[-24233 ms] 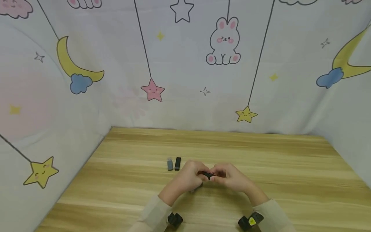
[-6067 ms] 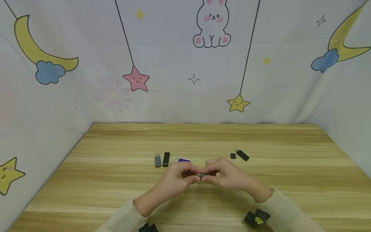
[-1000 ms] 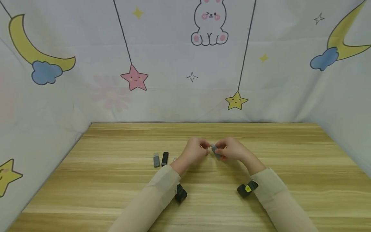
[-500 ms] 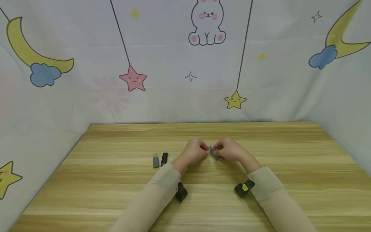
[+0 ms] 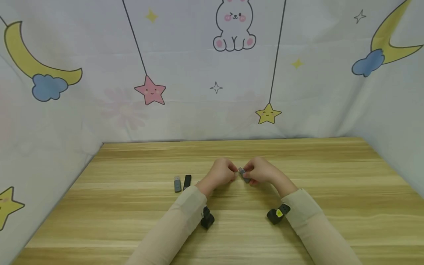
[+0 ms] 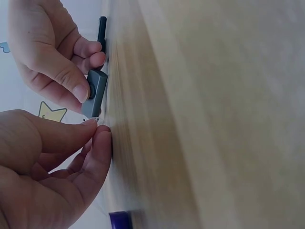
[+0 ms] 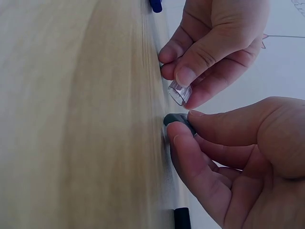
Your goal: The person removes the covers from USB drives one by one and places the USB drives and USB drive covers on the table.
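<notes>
My right hand [image 5: 264, 172] pinches a grey USB flash drive [image 5: 244, 175] above the far middle of the table, its metal plug pointing left. Facing it, my left hand [image 5: 220, 173] pinches a small clear plastic cap [image 7: 180, 93] between thumb and fingers. In the right wrist view the open end of the cap faces the drive, with a small gap between them. In the left wrist view the grey drive [image 6: 95, 93] stands tilted, just beyond the left fingertips. The cap is barely visible in the head view.
Left of my left hand, another grey flash drive [image 5: 177, 184] and a black one [image 5: 187, 182] lie on the wooden table [image 5: 132, 221]. A purple piece [image 6: 120, 220] appears in the left wrist view, mostly hidden by the forearm in the head view. A black stick [image 6: 102, 33] lies beyond my right hand.
Earlier, my hands held a black piece, then a dark stick nearer me; a black drive and cap appeared at right. Both hands have since moved farther over the table; the last second shows little motion.
</notes>
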`<move>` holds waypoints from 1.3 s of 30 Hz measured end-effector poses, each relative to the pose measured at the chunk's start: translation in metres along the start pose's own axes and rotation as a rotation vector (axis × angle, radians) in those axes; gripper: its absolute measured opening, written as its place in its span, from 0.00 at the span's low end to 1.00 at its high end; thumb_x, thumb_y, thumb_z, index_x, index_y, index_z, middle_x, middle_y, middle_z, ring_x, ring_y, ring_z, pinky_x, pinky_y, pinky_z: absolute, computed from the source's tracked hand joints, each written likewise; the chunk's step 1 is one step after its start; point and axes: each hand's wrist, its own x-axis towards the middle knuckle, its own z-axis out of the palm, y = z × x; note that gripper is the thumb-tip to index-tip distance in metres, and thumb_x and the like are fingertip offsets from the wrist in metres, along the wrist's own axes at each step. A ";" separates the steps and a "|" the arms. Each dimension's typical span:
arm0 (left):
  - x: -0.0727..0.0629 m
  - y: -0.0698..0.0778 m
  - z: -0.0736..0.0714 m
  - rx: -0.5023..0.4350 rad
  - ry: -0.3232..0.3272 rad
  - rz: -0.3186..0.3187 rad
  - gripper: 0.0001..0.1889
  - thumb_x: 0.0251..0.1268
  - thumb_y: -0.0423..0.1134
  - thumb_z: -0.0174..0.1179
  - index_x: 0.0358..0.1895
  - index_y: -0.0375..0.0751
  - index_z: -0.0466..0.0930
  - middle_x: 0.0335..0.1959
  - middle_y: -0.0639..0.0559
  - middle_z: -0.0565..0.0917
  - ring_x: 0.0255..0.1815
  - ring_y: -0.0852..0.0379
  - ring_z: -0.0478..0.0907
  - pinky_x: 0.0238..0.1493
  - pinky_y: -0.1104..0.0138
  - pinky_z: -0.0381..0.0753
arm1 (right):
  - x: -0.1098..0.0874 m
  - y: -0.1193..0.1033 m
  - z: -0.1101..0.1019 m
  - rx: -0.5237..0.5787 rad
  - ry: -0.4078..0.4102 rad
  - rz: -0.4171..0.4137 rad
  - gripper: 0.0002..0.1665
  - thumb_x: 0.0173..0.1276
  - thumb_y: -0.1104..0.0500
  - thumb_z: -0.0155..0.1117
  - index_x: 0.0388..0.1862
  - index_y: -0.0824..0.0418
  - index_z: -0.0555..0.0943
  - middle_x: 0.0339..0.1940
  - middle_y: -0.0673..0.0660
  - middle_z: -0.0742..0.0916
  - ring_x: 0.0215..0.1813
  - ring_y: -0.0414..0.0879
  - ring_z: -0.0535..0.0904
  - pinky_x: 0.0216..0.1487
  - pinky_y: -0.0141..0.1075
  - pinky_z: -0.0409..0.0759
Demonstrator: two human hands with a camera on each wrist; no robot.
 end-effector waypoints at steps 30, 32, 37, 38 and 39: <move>0.002 0.003 -0.001 0.115 0.008 0.027 0.05 0.54 0.27 0.65 0.35 0.32 0.86 0.33 0.45 0.85 0.33 0.56 0.75 0.33 0.69 0.75 | 0.001 0.005 0.000 0.068 0.012 0.048 0.15 0.66 0.69 0.61 0.49 0.78 0.78 0.32 0.61 0.86 0.22 0.40 0.81 0.28 0.33 0.83; 0.003 0.003 -0.002 0.122 0.003 0.025 0.06 0.54 0.27 0.65 0.35 0.32 0.86 0.34 0.45 0.85 0.33 0.56 0.75 0.33 0.69 0.75 | 0.001 0.005 0.000 0.070 0.013 0.048 0.16 0.66 0.69 0.61 0.49 0.78 0.78 0.33 0.62 0.86 0.22 0.40 0.81 0.28 0.33 0.83; 0.003 0.004 -0.002 0.134 -0.006 0.017 0.06 0.53 0.27 0.65 0.35 0.32 0.86 0.34 0.45 0.85 0.33 0.56 0.75 0.32 0.69 0.75 | 0.002 0.005 0.001 0.078 0.016 0.057 0.15 0.65 0.69 0.61 0.49 0.78 0.78 0.32 0.62 0.86 0.22 0.40 0.81 0.28 0.33 0.82; 0.003 0.004 -0.002 0.136 -0.008 0.017 0.06 0.53 0.27 0.65 0.35 0.32 0.86 0.34 0.45 0.85 0.33 0.56 0.75 0.32 0.69 0.75 | 0.002 0.005 0.001 0.082 0.017 0.062 0.15 0.65 0.69 0.61 0.49 0.78 0.78 0.32 0.62 0.86 0.22 0.40 0.81 0.28 0.33 0.82; 0.003 0.004 -0.002 0.141 -0.010 0.017 0.06 0.53 0.27 0.65 0.35 0.32 0.86 0.34 0.45 0.85 0.33 0.55 0.76 0.32 0.69 0.75 | 0.001 0.005 0.001 0.079 0.016 0.058 0.15 0.65 0.69 0.61 0.49 0.78 0.78 0.32 0.63 0.86 0.22 0.40 0.81 0.27 0.33 0.82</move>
